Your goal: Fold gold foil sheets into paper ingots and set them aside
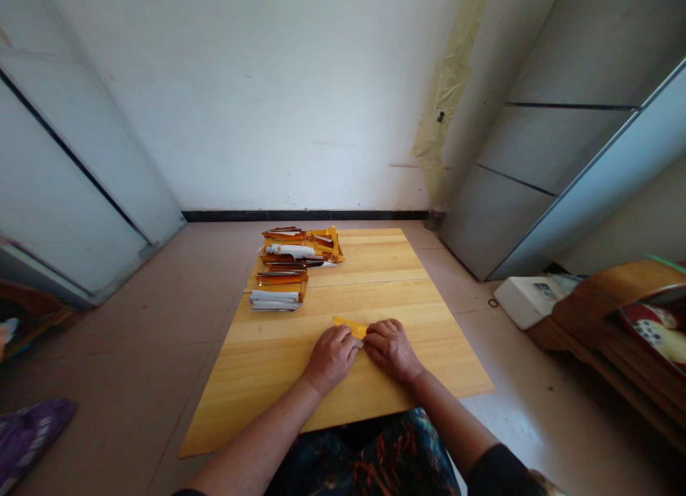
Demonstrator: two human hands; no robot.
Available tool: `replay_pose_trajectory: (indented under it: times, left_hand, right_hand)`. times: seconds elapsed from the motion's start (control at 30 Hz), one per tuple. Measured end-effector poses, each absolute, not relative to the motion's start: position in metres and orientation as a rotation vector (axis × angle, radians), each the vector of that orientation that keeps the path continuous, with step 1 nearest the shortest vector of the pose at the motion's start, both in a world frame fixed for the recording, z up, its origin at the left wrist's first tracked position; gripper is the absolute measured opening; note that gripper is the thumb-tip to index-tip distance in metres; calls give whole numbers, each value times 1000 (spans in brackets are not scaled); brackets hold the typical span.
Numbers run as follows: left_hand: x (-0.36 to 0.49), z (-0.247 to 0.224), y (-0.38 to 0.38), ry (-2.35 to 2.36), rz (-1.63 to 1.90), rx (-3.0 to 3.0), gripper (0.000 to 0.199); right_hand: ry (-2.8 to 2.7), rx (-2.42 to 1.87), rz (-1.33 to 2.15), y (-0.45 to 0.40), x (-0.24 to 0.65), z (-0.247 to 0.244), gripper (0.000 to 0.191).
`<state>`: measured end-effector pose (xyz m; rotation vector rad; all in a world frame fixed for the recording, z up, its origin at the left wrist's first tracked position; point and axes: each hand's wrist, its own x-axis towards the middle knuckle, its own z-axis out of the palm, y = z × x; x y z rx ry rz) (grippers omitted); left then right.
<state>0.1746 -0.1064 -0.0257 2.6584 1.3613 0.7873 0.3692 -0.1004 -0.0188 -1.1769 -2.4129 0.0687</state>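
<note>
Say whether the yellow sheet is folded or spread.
Folded, it seems: the yellow sheet is a narrow strip under the left hand and right hand.

Left hand (329,359) and right hand (390,350) on a folded yellow paper (347,329), atop a wooden table (369,296)

The yellow paper strip (348,329) is mostly hidden by the left hand (331,359) and right hand (390,350), the print on the stacked paper pieces (286,267) is too small to be read, and the purple cloth (29,439) is cut off by the picture's lower left edge
</note>
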Motion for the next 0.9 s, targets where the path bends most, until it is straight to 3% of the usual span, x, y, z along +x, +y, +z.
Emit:
replay_pose_trajectory:
  times: [0.3,0.7,0.9]
  left_hand:
    - [177,-29,-106,1430,800,2618,18]
    - [180,-27,-105,1463,819,2442,9]
    - [181,-28,-104,1472,859,2376,13]
  right_hand:
    - [-2270,-1342,130,-93,356,-24,11]
    - [-2184,-1512,145,-93,344,-23,11]
    - [-2195,-1559,103,-93,338,-26,11]
